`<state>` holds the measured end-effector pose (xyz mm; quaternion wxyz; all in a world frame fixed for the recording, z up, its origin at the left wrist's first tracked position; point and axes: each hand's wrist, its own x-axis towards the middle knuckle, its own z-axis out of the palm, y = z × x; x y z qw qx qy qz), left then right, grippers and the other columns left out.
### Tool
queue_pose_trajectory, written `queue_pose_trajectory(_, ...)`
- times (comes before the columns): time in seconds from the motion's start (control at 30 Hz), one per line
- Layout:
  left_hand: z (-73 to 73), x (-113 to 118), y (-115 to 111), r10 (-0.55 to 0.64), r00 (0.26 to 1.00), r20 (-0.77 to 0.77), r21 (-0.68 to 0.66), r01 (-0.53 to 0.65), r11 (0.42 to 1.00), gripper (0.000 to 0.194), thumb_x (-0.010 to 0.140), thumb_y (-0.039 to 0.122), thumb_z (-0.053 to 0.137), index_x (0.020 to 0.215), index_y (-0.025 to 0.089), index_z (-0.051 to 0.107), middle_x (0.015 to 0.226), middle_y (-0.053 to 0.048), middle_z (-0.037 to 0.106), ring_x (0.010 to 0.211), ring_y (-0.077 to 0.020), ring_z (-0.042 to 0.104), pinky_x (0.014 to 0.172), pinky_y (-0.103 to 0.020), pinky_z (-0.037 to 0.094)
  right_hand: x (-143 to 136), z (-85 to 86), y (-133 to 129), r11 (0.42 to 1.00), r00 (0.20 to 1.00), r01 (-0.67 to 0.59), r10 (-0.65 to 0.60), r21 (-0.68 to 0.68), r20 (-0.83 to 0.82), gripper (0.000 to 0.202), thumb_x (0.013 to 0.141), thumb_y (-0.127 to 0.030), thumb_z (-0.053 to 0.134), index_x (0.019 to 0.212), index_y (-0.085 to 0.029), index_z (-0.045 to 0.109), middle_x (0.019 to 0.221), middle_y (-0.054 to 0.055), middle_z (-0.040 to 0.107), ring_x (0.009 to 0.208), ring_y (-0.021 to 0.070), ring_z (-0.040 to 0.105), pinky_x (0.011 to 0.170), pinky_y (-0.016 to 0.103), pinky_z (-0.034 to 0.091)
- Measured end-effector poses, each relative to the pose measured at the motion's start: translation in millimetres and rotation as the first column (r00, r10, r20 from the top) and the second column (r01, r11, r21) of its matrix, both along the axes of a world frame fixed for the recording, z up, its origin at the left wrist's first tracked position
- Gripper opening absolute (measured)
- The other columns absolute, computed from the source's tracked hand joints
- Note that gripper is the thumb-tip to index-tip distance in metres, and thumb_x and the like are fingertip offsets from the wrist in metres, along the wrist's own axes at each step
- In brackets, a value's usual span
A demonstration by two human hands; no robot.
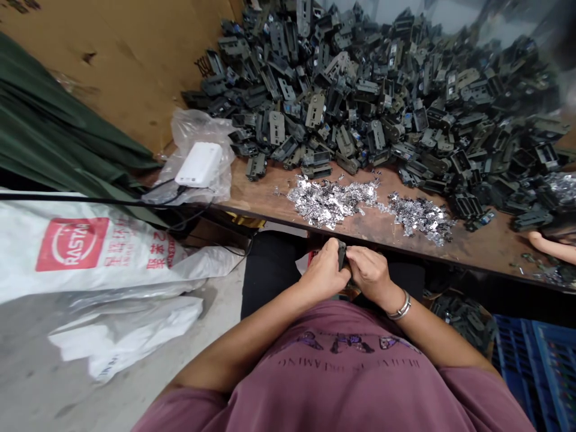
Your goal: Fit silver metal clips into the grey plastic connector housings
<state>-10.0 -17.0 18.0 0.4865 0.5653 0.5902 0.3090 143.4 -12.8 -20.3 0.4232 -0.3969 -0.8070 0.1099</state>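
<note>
My left hand (pixel 324 268) is closed around a small dark grey plastic housing (pixel 342 254), held above my lap just off the table's front edge. From the other side, my right hand (pixel 368 270) pinches with thumb and fingers at the housing. Whatever sits between those fingertips is too small and covered to make out. Beyond my hands, two heaps of small shiny metal pieces lie on the brown table: a larger metal heap (pixel 330 201) and a smaller metal heap (pixel 423 217). Behind them rises a big pile of similar dark housings (pixel 342 96).
On the left, a white box-shaped device (pixel 198 164) with a black cable rests on clear plastic. A white printed sack (pixel 130 240) stands beside the table (pixel 265 195). Blue plastic crates (pixel 553 354) and a box of dark parts (pixel 468 318) are low right. Another person's hand (pixel 551 245) shows at far right.
</note>
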Motion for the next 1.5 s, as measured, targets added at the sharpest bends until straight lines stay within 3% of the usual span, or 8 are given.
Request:
queue_pose_trajectory(0.33, 6.1, -16, 0, -0.15, 0.953, 0.262, -0.082, 0.176, 0.981, 0.053, 0.057, 0.034, 0.084, 0.098, 0.019, 0.054, 0.09, -0.003, 0.061, 0.083, -0.0195, 0.056, 0.072, -0.03, 0.044, 10, 24.0, -5, 0.972, 0.99, -0.041, 0.009, -0.232, -0.139, 0.023, 0.09, -0.023, 0.062, 0.113, -0.022, 0.067, 0.1, 0.009, 0.074, 0.072, 0.0158, 0.07, 0.069, 0.032, 0.062)
queue_pose_trajectory(0.5, -2.8, -15, 2, 0.093, 0.773, 0.628, -0.246, 0.084, 0.966, 0.041, 0.07, 0.053, 0.072, 0.09, 0.019, 0.061, 0.09, -0.004, 0.065, 0.092, -0.0216, 0.06, 0.08, -0.031, 0.047, 5, 20.9, -13, 0.963, 0.984, -0.041, -0.007, -0.267, -0.176, 0.025, 0.089, -0.024, 0.062, 0.113, -0.021, 0.066, 0.1, 0.009, 0.074, 0.069, 0.0153, 0.069, 0.057, 0.027, 0.059)
queue_pose_trajectory(0.63, -3.1, -12, 2, 0.283, 0.636, 0.718, -0.417, 0.068, 0.906, 0.044, 0.067, 0.06, 0.069, 0.085, 0.021, 0.061, 0.086, -0.007, 0.068, 0.092, -0.0254, 0.064, 0.071, -0.032, 0.051, 3, 14.1, -16, 0.939, 0.973, -0.033, -0.049, -0.342, -0.228, 0.022, 0.087, -0.024, 0.064, 0.109, -0.021, 0.067, 0.097, 0.008, 0.074, 0.068, 0.0151, 0.069, 0.057, 0.026, 0.059)
queue_pose_trajectory(0.83, 0.0, -13, 2, 0.325, 0.639, 0.698, -0.502, 0.112, 0.858, 0.046, 0.07, 0.064, 0.065, 0.088, 0.021, 0.059, 0.087, -0.007, 0.067, 0.077, -0.0225, 0.063, 0.056, -0.029, 0.048, 6, 11.2, -19, 0.925, 0.963, -0.028, -0.077, -0.38, -0.257, 0.021, 0.088, -0.025, 0.063, 0.108, -0.021, 0.066, 0.097, 0.008, 0.073, 0.07, 0.0148, 0.068, 0.058, 0.026, 0.059)
queue_pose_trajectory(1.03, -0.6, -9, 1, 0.259, 0.643, 0.721, -0.412, 0.096, 0.906, 0.04, 0.068, 0.056, 0.068, 0.082, 0.02, 0.058, 0.084, -0.006, 0.065, 0.089, -0.0239, 0.063, 0.069, -0.03, 0.049, 4, 24.3, -15, 0.955, 0.981, -0.061, 0.004, -0.29, -0.196, 0.029, 0.088, -0.024, 0.063, 0.117, -0.021, 0.063, 0.104, 0.011, 0.069, 0.077, 0.0172, 0.067, 0.055, 0.027, 0.057)
queue_pose_trajectory(1.17, 2.5, -10, -1, 0.001, 0.824, 0.567, -0.294, 0.201, 0.934, 0.035, 0.065, 0.034, 0.072, 0.092, 0.019, 0.055, 0.082, 0.0, 0.058, 0.08, -0.0171, 0.057, 0.07, -0.027, 0.045, 3, 25.3, -9, 0.974, 0.995, -0.083, 0.07, -0.21, -0.066, 0.024, 0.091, -0.019, 0.057, 0.113, -0.022, 0.064, 0.098, 0.008, 0.07, 0.083, 0.0181, 0.067, 0.071, 0.032, 0.059)
queue_pose_trajectory(1.27, 4.5, -13, -1, -0.22, 0.942, 0.254, -0.189, 0.271, 0.944, 0.031, 0.065, 0.022, 0.066, 0.091, 0.019, 0.049, 0.08, 0.003, 0.05, 0.076, -0.0151, 0.051, 0.069, -0.028, 0.043, 2, 19.1, -8, 0.991, 0.996, -0.067, 0.074, -0.113, 0.057, 0.021, 0.094, -0.016, 0.052, 0.109, -0.019, 0.065, 0.087, 0.007, 0.069, 0.078, 0.0172, 0.065, 0.07, 0.03, 0.057)
queue_pose_trajectory(1.5, 11.3, -12, -3, -0.379, 0.881, -0.282, -0.06, 0.377, 0.924, 0.021, 0.073, 0.013, 0.048, 0.09, 0.021, 0.039, 0.098, -0.006, 0.05, 0.096, -0.0239, 0.054, 0.084, -0.039, 0.046, 0, 5.5, -15, 0.998, 0.972, -0.044, 0.031, 0.051, 0.234, 0.029, 0.094, -0.008, 0.043, 0.114, -0.012, 0.063, 0.08, 0.01, 0.066, 0.073, 0.019, 0.062, 0.068, 0.032, 0.057)
